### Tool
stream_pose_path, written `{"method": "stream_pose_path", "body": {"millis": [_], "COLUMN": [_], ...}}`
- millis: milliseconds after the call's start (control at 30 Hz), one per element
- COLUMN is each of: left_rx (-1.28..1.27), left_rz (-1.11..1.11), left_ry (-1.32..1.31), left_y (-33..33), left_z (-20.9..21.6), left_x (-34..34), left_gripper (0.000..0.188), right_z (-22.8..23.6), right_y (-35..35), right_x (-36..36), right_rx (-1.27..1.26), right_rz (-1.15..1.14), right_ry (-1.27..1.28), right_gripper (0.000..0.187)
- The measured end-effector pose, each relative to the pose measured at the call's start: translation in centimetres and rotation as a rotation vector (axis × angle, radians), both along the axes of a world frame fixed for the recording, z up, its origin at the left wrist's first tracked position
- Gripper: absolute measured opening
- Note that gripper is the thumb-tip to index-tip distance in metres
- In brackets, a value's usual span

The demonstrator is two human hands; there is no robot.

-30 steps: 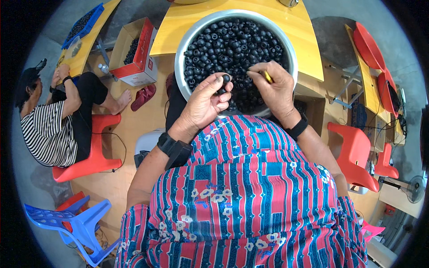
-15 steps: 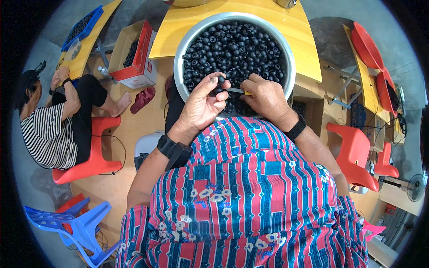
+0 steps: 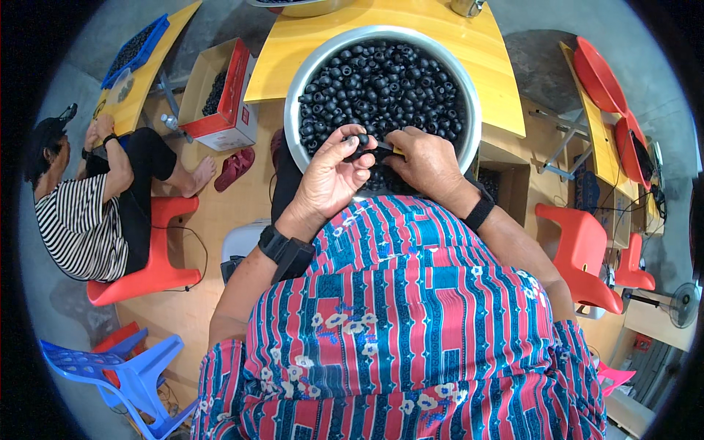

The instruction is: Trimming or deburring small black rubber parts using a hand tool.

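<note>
A wide metal basin (image 3: 292, 103) in front of me is filled with small round black parts (image 3: 381, 81), many showing a hole. Over its near edge, my left hand (image 3: 328, 180) pinches one black part (image 3: 362, 138) between thumb and fingers. Close beside it, my right hand (image 3: 427, 163) is closed on a small knife-like tool with a yellow handle (image 3: 398, 151). The tool's thin grey tip reaches to the held part; whether it touches is hard to see. My fingers hide most of the handle.
Behind the basin is a yellow table (image 3: 484, 81). A person (image 3: 81, 213) sits at the left on a red stool (image 3: 158, 257). Nearby stand a red and white carton (image 3: 235, 103) and a blue chair (image 3: 139, 374). Another red stool (image 3: 576, 257) is at the right.
My right hand has moved left with the tool, bringing its tip up to the black part. My left hand keeps its pinch on the part, nearly in place.
</note>
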State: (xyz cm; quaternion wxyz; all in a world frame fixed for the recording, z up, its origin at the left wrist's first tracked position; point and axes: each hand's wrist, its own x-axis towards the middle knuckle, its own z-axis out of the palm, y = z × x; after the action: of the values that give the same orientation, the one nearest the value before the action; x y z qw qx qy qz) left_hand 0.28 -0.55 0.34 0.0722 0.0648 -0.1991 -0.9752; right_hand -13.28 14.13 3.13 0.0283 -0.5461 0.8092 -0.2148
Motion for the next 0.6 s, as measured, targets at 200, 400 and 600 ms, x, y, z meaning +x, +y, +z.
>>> {"method": "stream_pose_path", "body": {"millis": [200,400,600], "left_rx": [-0.017,-0.026,-0.061], "left_rz": [-0.005,-0.023,-0.022], "left_ry": [-0.004,-0.009,-0.009], "left_y": [0.00,0.03,0.04], "left_z": [-0.08,0.14,-0.28], "left_x": [-0.09,0.05,-0.12], "left_gripper": [0.020,0.017,0.015], "right_z": [-0.01,0.15,0.53], "right_y": [-0.23,-0.43,-0.59], "right_x": [-0.08,0.10,0.14], "right_rx": [0.024,-0.019,0.121], "right_rz": [-0.032,-0.023,-0.041], "right_ry": [0.002,-0.046,0.011], "right_gripper": [0.014,0.011,0.013]}}
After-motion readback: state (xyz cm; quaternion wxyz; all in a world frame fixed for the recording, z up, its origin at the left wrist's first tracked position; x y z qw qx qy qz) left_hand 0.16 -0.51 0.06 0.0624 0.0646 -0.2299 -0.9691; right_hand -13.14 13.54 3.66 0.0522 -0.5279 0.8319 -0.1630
